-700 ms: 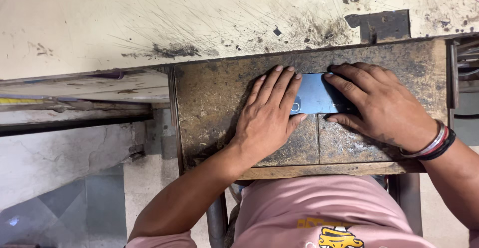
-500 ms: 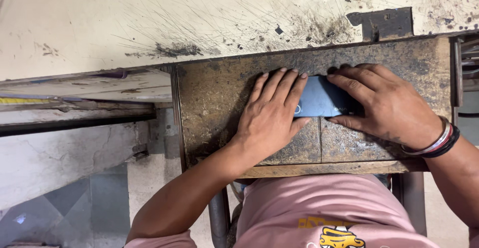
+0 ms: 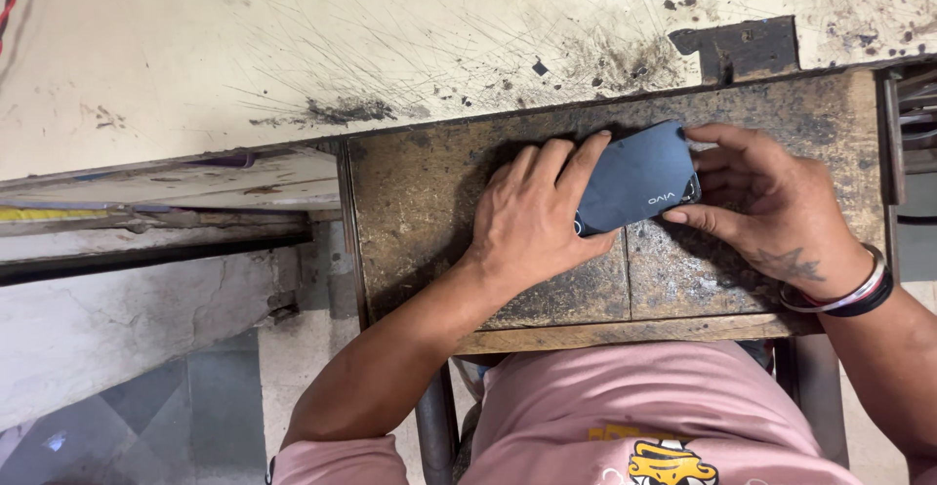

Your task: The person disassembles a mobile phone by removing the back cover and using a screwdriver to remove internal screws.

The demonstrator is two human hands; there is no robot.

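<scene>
A dark blue phone point(image 3: 636, 178) lies back-up on the worn wooden tabletop point(image 3: 429, 192), slightly tilted, between the person's two hands. The left hand point(image 3: 532, 217) lies flat with its fingers spread, fingertips resting over the phone's left end and pressing it down; its grip is spread, not closed around anything. The right hand point(image 3: 771, 207) pinches the phone's right end, with a finger along the top corner and the thumb at the lower edge near the camera corner. The phone looks thin, stiff and fairly light, with a smooth matt back that is probably slippery against bare skin, and the glass face underneath is likely fragile against the gritty, scarred wood. The narrow side edges seem the safest place to take hold, as the right hand does, rather than the flat back. Bangles point(image 3: 849, 295) sit on the right wrist, and a pink shirt point(image 3: 625, 397) fills the lower view.
</scene>
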